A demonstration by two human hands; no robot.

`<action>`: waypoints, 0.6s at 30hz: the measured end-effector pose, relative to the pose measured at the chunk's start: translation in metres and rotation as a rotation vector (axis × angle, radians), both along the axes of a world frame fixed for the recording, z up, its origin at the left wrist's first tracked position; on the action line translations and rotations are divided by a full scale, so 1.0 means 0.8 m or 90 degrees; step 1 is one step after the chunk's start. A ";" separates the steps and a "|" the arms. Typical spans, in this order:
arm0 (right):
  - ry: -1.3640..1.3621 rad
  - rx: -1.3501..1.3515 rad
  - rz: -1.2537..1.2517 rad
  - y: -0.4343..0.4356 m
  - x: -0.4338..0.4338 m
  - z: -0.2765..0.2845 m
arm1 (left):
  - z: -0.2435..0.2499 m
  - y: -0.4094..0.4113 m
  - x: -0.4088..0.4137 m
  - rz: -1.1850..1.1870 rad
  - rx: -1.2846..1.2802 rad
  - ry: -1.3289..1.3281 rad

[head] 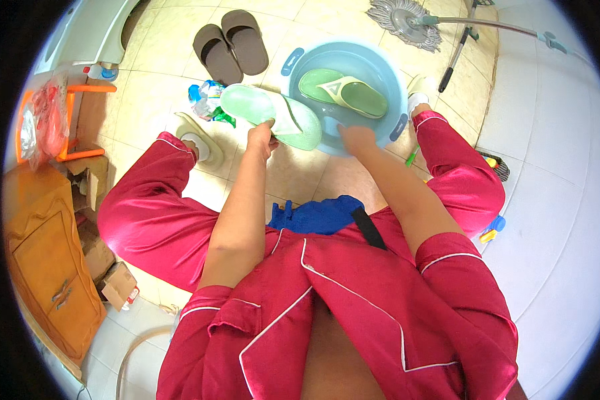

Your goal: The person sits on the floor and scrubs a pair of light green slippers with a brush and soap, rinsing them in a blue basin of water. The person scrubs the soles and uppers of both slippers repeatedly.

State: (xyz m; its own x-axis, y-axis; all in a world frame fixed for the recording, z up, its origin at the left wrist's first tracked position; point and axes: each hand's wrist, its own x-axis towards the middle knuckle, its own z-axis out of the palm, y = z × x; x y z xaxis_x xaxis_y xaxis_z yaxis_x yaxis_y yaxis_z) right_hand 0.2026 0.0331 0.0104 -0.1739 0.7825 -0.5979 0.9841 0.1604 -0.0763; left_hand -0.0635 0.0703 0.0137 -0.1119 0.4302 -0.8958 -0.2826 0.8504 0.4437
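My left hand (263,137) grips a light green slipper (250,104) with a pale strap by its side edge. The slipper is tilted, its far end overlapping the rim of a blue plastic basin (402,85). Inside the basin, a second green slipper (367,97) lies in water, its sole flat and the pale strap across it. My right hand (358,139) reaches over the near side of the basin, fingers closed around a small pale blue object (331,126) that is partly in the water. What that object is, I cannot tell.
Brown slippers (247,45) and crumpled plastic packaging (207,100) lie on the tiled floor. A string mop (405,22) rests at the upper right by a white wall. To the left stand an orange stool (92,88) with plastic bags and a wooden cabinet (47,260).
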 end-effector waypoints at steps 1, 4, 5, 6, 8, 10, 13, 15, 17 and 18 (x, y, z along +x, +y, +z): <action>0.042 0.006 -0.013 0.000 0.009 -0.004 | -0.005 0.001 0.000 0.000 0.002 -0.008; 0.202 -0.075 -0.168 0.007 0.027 0.014 | -0.010 -0.002 0.000 -0.001 -0.001 -0.026; 0.274 -0.169 -0.294 0.022 0.023 0.064 | -0.010 -0.005 -0.004 0.007 -0.004 -0.033; 0.342 -0.258 -0.426 0.032 0.024 0.095 | -0.009 -0.004 -0.002 0.018 -0.002 -0.045; 0.462 0.060 -0.232 0.017 0.063 0.054 | -0.008 -0.003 0.000 0.047 0.002 -0.061; 0.094 -0.084 0.069 0.015 0.077 0.067 | -0.005 -0.002 -0.002 -0.028 0.008 -0.038; 0.130 -0.002 -0.044 0.003 0.070 0.079 | -0.003 -0.006 0.000 -0.070 -0.023 -0.015; -0.001 -0.080 0.023 0.013 0.048 0.127 | -0.003 -0.014 0.008 -0.053 -0.007 -0.038; 0.174 0.030 -0.023 0.040 0.030 0.133 | -0.035 -0.016 0.007 -0.081 -0.004 -0.038; 0.260 0.090 -0.047 0.067 0.023 0.133 | -0.024 -0.008 0.016 -0.085 0.019 -0.014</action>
